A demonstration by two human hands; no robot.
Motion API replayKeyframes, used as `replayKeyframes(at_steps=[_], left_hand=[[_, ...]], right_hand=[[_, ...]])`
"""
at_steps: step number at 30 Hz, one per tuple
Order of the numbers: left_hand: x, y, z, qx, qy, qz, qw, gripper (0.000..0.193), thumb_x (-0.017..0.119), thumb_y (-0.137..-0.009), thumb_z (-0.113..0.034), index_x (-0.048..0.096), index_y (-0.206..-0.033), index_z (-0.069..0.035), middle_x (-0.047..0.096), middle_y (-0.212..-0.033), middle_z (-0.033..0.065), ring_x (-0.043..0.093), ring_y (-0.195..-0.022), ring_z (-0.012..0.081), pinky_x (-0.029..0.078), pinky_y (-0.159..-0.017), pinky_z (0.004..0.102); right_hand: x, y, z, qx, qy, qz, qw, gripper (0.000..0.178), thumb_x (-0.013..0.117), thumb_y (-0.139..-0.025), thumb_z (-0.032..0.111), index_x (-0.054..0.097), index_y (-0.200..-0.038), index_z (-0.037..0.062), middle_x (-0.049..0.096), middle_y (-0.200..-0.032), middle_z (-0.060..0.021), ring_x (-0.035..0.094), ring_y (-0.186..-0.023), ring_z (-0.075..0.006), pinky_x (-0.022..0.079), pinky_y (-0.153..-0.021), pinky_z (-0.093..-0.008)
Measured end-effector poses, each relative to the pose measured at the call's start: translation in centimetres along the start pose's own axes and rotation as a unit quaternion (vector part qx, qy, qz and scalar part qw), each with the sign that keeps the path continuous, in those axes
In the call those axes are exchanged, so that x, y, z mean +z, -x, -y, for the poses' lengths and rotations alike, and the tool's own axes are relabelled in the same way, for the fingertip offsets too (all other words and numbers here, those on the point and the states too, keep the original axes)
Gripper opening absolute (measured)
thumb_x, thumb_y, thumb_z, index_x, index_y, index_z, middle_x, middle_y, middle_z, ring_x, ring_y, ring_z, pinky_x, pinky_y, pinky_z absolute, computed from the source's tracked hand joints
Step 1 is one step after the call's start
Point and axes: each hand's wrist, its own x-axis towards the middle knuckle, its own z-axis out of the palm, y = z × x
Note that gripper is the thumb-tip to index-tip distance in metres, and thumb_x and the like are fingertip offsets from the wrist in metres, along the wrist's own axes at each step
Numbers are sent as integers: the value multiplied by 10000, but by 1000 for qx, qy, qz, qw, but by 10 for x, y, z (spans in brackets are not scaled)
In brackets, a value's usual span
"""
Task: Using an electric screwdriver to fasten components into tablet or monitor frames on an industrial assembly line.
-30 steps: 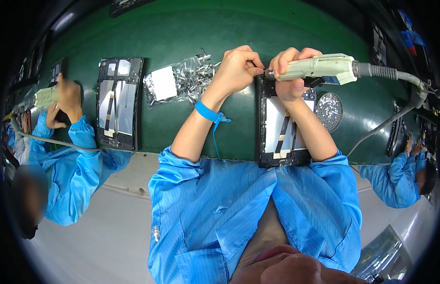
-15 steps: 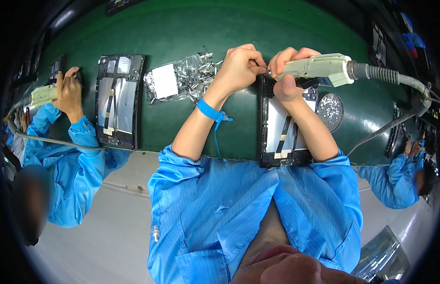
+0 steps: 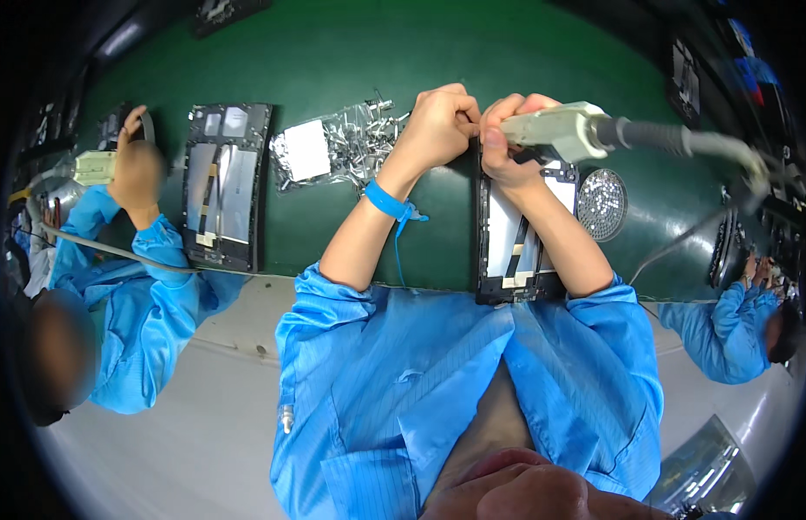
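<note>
My right hand (image 3: 514,147) is closed around a pale green electric screwdriver (image 3: 561,132), its cable leading off to the right. The tool's tip is hidden by my fingers at the far end of an opened tablet (image 3: 504,230). That tablet lies flat before me, inner parts facing up, partly covered by my right forearm. Close to the tool's front end, my left hand (image 3: 439,126) has thumb and fingers pinched together; whatever lies between them is too small to see. A blue wrist strap (image 3: 385,202) circles my left wrist.
A clear bag of small metal parts (image 3: 361,143) sits left of my left hand. Beyond it lies a second opened tablet (image 3: 225,191). Right of my forearm is a round dish of small shiny pieces (image 3: 603,205). A co-worker's hand (image 3: 138,178) is at the far left, by another screwdriver.
The screwdriver's rear end and cable have swung, with the cable now blurred. My right fingers have closed in nearer the left hand. My left hand stays almost where it was.
</note>
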Motion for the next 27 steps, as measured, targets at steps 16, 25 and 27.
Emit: replayKeyframes(at_steps=[16, 25, 27], left_hand=[[69, 170, -75, 224, -194, 88, 951, 453, 719, -670, -130, 606, -1104, -68, 524, -1189, 154, 501, -1084, 332, 391, -868, 469], [73, 117, -42, 132, -256, -72, 955, 484, 596, -574, 49, 649, -1042, -63, 534, -1161, 161, 504, -1113, 332, 371, -899, 434], [77, 81, -34, 147, -231, -104, 956, 450, 562, -580, 92, 649, -1007, -25, 541, -1112, 177, 509, -1085, 356, 430, -897, 432]], right_hand=[[-115, -58, 91, -66, -40, -197, 977, 516, 567, -830, 578, 409, -1058, 142, 495, -653, -36, 482, -521, -148, 444, -554, -334], [-185, -83, 105, -163, -6, -249, 955, 499, 564, -844, 547, 409, -1025, 109, 523, -633, -65, 505, -499, -162, 476, -529, -343], [-203, -88, 117, -191, 11, -255, 948, 502, 561, -842, 555, 408, -1025, 114, 527, -636, -67, 508, -498, -162, 478, -528, -341]])
